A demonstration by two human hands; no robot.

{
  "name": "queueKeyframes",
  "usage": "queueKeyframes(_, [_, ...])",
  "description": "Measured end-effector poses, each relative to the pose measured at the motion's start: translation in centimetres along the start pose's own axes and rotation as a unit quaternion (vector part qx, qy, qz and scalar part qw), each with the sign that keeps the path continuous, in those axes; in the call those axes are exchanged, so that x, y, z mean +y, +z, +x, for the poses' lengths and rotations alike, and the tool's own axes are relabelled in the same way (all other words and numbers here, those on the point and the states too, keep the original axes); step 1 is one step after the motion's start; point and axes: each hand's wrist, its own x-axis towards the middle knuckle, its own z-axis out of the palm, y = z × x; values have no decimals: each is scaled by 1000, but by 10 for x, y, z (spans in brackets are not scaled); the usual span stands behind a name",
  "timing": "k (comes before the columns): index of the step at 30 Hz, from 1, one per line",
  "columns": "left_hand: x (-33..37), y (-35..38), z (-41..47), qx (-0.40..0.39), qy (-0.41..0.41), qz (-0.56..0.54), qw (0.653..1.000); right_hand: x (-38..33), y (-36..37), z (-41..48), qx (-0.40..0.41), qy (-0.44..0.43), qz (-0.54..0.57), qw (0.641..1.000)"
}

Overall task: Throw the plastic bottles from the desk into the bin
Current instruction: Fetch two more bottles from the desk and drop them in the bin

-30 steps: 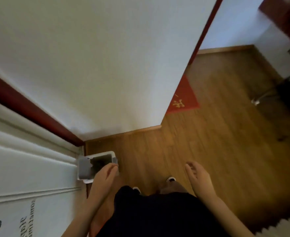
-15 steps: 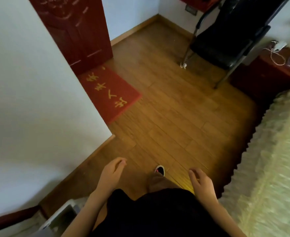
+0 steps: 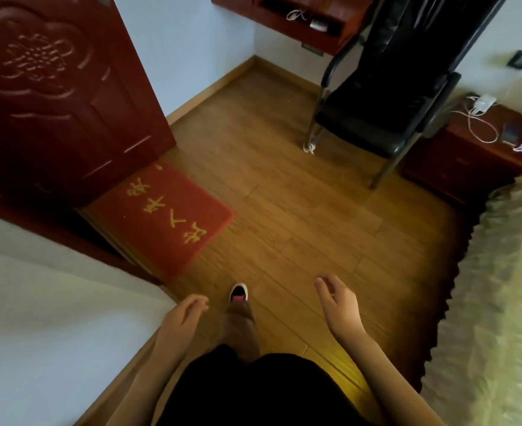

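Note:
My left hand [image 3: 181,318] hangs low at the bottom centre, fingers loosely curled and apart, holding nothing. My right hand [image 3: 338,302] is a little to its right, also empty with fingers spread. Both hover over the wooden floor [image 3: 299,210]. A dark red desk [image 3: 299,29] shows at the top edge, with a white cable and a small item on its shelf. I see no plastic bottle and no bin in this view.
A black chair [image 3: 382,96] stands in front of the desk. A red doormat [image 3: 164,216] lies by the dark red door [image 3: 53,103]. A white wall [image 3: 38,318] is at left, a bed [image 3: 505,302] at right, a nightstand [image 3: 481,149] with cables beyond.
The view has swung away from the white bin by the wall towards the room; the bin has dropped out of sight. The chair, desk and nightstand have come into view. Both hands stay empty.

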Motion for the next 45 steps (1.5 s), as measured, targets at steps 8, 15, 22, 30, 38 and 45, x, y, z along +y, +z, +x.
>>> queueKeyframes(8, [67,-42,181,-15,22,22,999,-63,17,172,-7,21,-6,1000])
queueKeyframes(15, [224,-83,357,-94,92,39,991,-134,-16,294,54,55,-13,997])
queueKeyframes(22, [316,-69,490,-87,127,39,987,-167,-33,426,70,98,-13,993])
queueKeyframes(30, [397,-59,638,-62,37,-25,997,-246,-68,657,-2,78,-38,996])
queueKeyframes(38, [475,-103,775,39,22,-63,997,-375,-84,849,-30,-14,-54,998])
queueKeyframes(45, [503,-126,897,27,-23,-95,995,-440,-48,988,-71,-18,-38,997])
